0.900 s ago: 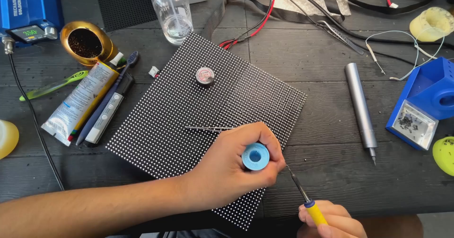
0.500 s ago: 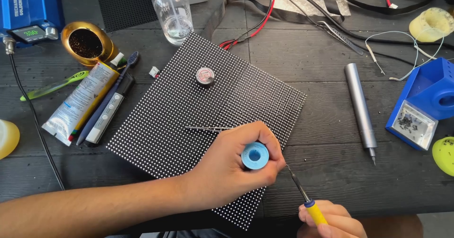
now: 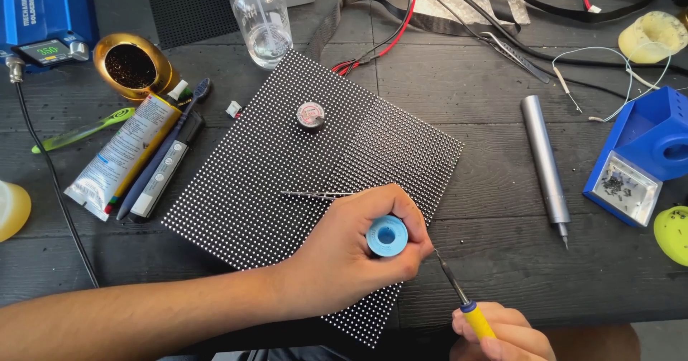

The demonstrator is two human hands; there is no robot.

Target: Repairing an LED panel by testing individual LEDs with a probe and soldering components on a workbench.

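We solder at panel [image 3: 287, 182] edge | left hand [image 3: 351, 250] grips blue spool [image 3: 387, 235] | right hand [image 3: 502, 336] grips iron [image 3: 459, 289] | next: steady tip contact

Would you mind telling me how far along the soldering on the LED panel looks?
Set out: the LED matrix panel lies flat on the table with a small round tin on it. In hand: the left hand holds a blue solder spool and tweezers; the right hand aims the soldering iron at the panel's edge. Finished joints cannot be seen.
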